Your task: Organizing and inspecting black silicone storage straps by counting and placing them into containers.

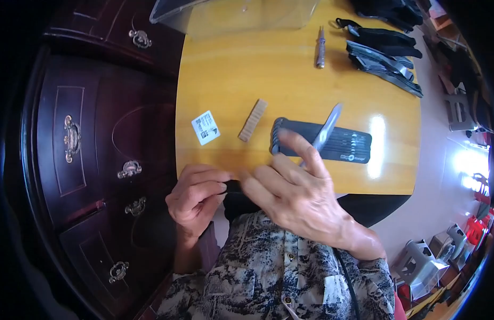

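My left hand [196,197] is at the table's near edge, thumb and fingertips pinched together. Whatever lies in that pinch is too small to make out. Close beside it on the right is my right hand [295,189], its index finger pointing up and the other fingers curled. A silver pointed tool [328,128] slants up from behind these curled fingers and seems to be gripped by them; its lower end is hidden. Beyond the right hand lies a black ribbed case [345,143], partly covered by the tool and the fingers.
On the yellow table [247,69] are a short brown ridged strip [252,120], a white printed card [205,128] and a small pointed tool [321,49]. A clear plastic box [241,18] stands at the back. Dark pouches [385,61] fill the far right; wooden cabinets [71,138] border the left.
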Demonstrator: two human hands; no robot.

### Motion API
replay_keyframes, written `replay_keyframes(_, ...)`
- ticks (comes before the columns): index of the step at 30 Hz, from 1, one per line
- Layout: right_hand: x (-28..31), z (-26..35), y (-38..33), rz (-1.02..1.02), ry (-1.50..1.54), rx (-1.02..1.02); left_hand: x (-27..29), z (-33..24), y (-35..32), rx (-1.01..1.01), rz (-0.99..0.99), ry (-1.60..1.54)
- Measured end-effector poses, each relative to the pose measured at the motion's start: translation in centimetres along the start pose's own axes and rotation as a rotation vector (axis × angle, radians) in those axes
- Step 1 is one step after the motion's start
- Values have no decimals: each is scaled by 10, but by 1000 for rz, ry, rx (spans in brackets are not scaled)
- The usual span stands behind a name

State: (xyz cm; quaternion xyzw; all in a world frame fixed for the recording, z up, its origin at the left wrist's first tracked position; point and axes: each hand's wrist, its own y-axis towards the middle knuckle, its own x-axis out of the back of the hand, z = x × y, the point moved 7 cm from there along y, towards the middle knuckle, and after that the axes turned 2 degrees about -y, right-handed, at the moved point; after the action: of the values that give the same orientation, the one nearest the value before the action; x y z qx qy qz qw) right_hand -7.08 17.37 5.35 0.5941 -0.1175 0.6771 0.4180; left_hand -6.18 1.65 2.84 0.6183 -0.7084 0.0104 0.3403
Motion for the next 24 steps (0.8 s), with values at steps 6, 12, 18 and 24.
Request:
replay_keyframes(6, 3, -14, -65, 176, 119, -308, -39, 38, 6, 309, 45, 170)
replay_keyframes(12, 5, -38, -123, 217, 436, -670, -77, 66, 29, 101, 31, 365)
replay_keyframes(18, -2, -52, -159, 154, 589, -880, -96, 57, -2, 341, 27, 53)
replay_keyframes(24, -7, -57, -169, 144, 641, -899, -99, 52, -2, 328, 67, 60)
